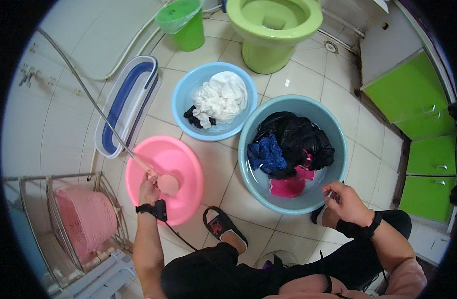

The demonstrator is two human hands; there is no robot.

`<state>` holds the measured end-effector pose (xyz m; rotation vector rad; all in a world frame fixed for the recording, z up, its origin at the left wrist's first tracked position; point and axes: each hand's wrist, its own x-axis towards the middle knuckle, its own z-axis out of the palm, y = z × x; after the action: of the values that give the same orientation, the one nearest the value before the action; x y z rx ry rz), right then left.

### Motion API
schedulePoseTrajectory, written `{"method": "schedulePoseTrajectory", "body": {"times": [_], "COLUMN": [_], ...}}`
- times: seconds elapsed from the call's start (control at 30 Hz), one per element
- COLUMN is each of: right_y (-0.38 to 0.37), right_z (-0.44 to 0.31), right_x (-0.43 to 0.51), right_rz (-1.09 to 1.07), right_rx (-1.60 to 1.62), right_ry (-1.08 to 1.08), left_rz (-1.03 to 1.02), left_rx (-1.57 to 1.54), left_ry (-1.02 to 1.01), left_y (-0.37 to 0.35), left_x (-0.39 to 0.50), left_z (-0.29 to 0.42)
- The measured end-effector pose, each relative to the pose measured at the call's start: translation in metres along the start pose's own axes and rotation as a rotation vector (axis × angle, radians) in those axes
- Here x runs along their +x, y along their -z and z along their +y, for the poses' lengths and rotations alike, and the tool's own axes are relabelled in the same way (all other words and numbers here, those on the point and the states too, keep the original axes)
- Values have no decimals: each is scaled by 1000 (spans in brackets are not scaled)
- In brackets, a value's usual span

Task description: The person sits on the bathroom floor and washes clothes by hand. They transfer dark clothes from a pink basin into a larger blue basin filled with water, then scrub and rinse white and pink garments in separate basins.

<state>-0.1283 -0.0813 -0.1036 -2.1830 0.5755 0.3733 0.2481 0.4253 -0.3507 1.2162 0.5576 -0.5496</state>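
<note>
My left hand [149, 188] grips the handle of a pink shower head [168, 185], whose metal hose [83, 88] runs up to the left. The shower head is over a pink plastic basin [189, 168]. My right hand [342, 200], its fingers curled, is at the lower right rim of a large teal basin [292, 98]; whether it holds anything I cannot tell. In that basin lie black clothes [292, 130], a blue cloth [267, 153] and a magenta item [287, 187] in water. Beyond it, a light blue basin [178, 108] holds white fabric [224, 93] and a small black cloth [192, 116].
A green toilet [267, 56] and a green bin [191, 35] stand at the back. A blue and white collapsible tub [118, 112] leans by the left wall. At lower left, a metal rack [51, 209] holds a pink basket [101, 215]. Green cabinets [407, 89] line the right.
</note>
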Motion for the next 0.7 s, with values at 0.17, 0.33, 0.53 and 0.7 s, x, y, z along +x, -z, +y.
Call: {"method": "schedulePoseTrajectory", "body": {"times": [0.17,0.33,0.53,0.7], "right_y": [-39,-94,-142,-186], "right_z": [45,80,95,89], "right_x": [-4,-3,-9,-5], "right_rz": [4,-17,-244,-281], "right_rx": [115,322,594,1015], "right_ry": [-130,-260,-644,-927], "left_rz": [-11,-215,-109,-172], "left_rx": [-73,-72,-3,49], "left_ry": [109,45,5,12], "left_y": [34,9,-9,-5], "left_x": [4,4,12,25], "left_z": [-50,-81,-100,-102]}}
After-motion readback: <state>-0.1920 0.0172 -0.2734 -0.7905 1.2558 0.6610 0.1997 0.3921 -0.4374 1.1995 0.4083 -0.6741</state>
